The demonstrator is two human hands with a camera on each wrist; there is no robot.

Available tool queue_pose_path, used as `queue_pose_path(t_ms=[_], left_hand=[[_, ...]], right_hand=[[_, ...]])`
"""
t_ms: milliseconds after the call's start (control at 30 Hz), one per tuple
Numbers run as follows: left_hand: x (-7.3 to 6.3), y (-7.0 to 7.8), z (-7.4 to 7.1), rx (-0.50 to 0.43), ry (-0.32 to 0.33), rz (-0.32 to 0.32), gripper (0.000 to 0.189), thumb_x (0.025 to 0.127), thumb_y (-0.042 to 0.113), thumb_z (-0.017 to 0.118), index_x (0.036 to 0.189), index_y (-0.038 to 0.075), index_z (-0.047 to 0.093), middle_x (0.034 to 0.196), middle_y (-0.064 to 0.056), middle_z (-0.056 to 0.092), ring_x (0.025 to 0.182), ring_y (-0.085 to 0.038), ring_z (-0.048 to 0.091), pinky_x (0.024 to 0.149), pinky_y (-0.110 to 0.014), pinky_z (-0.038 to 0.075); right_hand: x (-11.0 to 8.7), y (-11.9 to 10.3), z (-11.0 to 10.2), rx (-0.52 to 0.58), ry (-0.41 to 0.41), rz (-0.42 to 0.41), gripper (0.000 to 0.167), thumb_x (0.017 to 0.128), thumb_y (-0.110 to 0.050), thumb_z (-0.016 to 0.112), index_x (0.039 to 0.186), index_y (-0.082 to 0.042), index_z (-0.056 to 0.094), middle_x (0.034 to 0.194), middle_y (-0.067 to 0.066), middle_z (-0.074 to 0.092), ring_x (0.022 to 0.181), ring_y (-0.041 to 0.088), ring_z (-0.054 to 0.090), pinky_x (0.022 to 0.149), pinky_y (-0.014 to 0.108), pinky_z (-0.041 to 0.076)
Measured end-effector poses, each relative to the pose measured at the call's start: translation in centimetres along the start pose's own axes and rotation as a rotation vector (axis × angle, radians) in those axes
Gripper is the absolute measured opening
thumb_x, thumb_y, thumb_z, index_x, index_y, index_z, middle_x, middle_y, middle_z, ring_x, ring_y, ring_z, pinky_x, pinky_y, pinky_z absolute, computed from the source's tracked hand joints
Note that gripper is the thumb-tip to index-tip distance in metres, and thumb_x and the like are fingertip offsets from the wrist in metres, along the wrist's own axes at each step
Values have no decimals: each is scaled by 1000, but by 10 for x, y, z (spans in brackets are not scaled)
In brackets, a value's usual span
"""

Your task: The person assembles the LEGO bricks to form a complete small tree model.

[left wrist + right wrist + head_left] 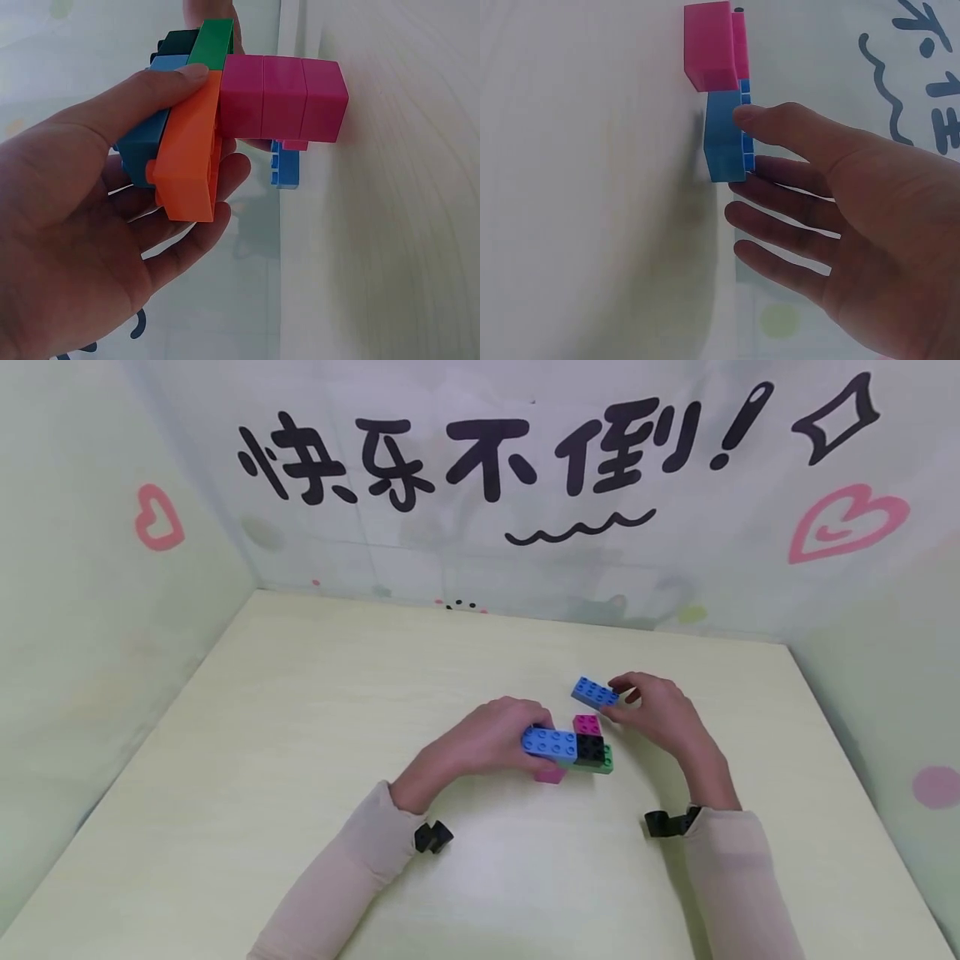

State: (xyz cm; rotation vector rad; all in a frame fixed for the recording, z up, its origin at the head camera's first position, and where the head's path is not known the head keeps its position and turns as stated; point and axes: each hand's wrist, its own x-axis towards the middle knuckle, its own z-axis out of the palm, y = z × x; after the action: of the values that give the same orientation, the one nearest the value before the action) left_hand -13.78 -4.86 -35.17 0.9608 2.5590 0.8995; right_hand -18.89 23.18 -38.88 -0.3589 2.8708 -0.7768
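Note:
My left hand [501, 737] grips a joined cluster of toy building bricks. In the left wrist view its thumb lies along a green brick [212, 43] and an orange brick [184, 165], with the fingers curled behind. A long blue brick [550, 743] and a black brick [590, 748] top the cluster. Pink bricks [285, 99] project from its underside. My right hand [662, 714] pinches the end of a separate blue brick [592, 693] between thumb and index finger; that index fingertip is hidden behind the brick. The other fingers are spread loosely.
A small pink brick [587, 724] shows between the cluster and the separate blue brick. Pale walls stand behind and at both sides of the light tabletop [300, 710]. Dark wrist mounts [432, 837] are on both sleeves.

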Motion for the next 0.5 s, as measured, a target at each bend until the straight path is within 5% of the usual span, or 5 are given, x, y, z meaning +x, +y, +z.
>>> queue_pose_path(t_ms=[500], left_hand=[[1,1,-1,24,-5,-4,40,79,36,83,107,11,68,94,8,62,84,-9,56,74,-21,45]], right_hand=[[4,1,12,-1,31,-2,45,89,-26,74,126,-3,62,108,15,64,95,30,57,75,43,47]])
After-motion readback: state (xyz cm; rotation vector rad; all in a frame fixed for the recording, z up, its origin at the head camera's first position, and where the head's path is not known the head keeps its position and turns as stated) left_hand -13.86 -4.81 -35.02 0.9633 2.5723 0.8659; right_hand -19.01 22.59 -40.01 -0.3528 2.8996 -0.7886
